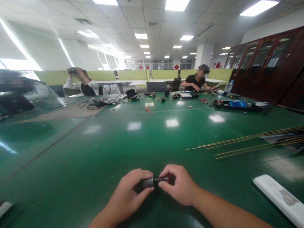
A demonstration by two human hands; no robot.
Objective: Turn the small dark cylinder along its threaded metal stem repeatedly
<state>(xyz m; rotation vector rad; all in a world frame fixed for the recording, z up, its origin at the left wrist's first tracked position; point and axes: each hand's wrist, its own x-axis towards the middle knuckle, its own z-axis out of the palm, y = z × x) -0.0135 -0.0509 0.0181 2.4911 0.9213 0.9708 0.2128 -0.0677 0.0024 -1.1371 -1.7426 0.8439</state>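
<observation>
A small dark cylindrical part (pixel 148 182) lies sideways between my two hands, low in the middle of the head view. Its left end is a thick grey barrel; the thinner right portion (pixel 156 180) is black and looks ridged or coiled, too small to tell which. My left hand (pixel 129 191) pinches the barrel between thumb and fingers. On the thinner portion, the thumb and index finger of my right hand (pixel 180 186) are closed. Both hands are just over the green tabletop (pixel 95 177); whether the part touches it I cannot tell.
Thin yellowish rods (pixel 237 139) extend in from the right. A white elongated object (pixel 276 196) lies at the lower right. Farther off are an orange screwdriver (pixel 148 110), a black tray (pixel 239 106) with a blue item, and cables. Several people sit around the table.
</observation>
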